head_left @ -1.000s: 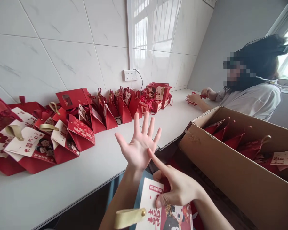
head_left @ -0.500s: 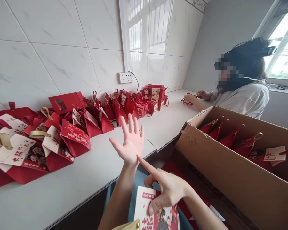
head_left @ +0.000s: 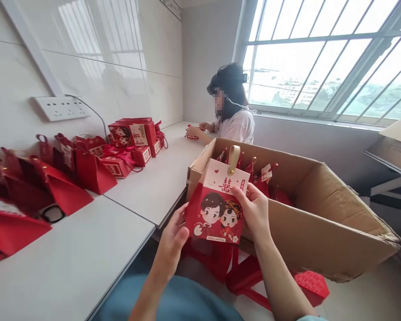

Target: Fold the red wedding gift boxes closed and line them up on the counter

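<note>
Both hands are up in front of the chest, and between them sits a red-and-white paper gift bag with a cartoon couple on its front (head_left: 214, 214). The left hand (head_left: 171, 237) closes on the bag's lower left edge, its fingers curled around the corner. The right hand (head_left: 255, 213) clamps the right edge, with the thumb pressed on the printed face and the fingers wrapped behind. The bag is held upright in the air, just in front of the near wall of a large open brown cardboard box (head_left: 321, 232), and its flat gold strap loop (head_left: 234, 157) stands straight up from the white top flap.

Inside the box, more red bags with white tags (head_left: 265, 174) are poking up. The box rests on a red plastic stool (head_left: 254, 278).

To the left runs the white surface (head_left: 153, 187). A row of red triangular paper bags (head_left: 92, 171) lines the tiled wall on it, and beyond them is a stack of small square red gift boxes (head_left: 133, 133). A white power strip (head_left: 62, 108) is fixed to the wall above.

At the far end of the surface a second person in a white shirt (head_left: 237, 127) sits below the barred window (head_left: 321, 58), with both hands on a small red item I cannot make out.
</note>
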`<state>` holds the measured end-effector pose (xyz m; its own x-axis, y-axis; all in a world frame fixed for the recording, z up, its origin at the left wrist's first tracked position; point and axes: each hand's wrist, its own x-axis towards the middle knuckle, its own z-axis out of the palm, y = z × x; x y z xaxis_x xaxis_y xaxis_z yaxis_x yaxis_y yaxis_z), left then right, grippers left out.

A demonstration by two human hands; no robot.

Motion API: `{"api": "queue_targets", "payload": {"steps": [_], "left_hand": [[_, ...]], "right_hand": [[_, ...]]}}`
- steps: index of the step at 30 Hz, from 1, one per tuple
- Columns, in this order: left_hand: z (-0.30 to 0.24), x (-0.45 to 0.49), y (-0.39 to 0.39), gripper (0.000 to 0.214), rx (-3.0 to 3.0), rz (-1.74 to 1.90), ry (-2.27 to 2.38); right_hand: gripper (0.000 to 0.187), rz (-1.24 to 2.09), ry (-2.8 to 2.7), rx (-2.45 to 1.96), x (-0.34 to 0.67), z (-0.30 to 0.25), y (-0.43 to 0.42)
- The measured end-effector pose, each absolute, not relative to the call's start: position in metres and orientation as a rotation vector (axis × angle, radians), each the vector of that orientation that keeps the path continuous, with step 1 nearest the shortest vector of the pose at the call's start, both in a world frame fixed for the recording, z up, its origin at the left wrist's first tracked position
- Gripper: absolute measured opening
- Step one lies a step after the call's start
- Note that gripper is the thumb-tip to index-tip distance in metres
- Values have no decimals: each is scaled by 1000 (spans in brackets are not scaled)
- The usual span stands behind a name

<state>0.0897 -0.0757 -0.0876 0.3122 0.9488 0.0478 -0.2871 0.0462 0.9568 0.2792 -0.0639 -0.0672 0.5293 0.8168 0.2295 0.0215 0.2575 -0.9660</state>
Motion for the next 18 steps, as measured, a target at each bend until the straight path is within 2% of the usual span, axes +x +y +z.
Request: {"api": "queue_targets", "payload": {"steps": [4, 10, 15, 18], "left_hand": [[-73, 118, -75, 83, 1261, 1160, 912], [-52, 127, -57, 75, 1248, 1246, 967], [-40, 132, -58, 73, 1274, 1232, 769], [-33, 137, -59, 69, 1259, 1233, 762]], "right_hand": [[40, 688, -709, -1086, 294, -77, -61], [50, 1153, -503, -1050, 295, -79, -65], [39, 1387, -453, -922, 288, -86, -70], [39, 1418, -540, -868, 284, -92, -66]]}}
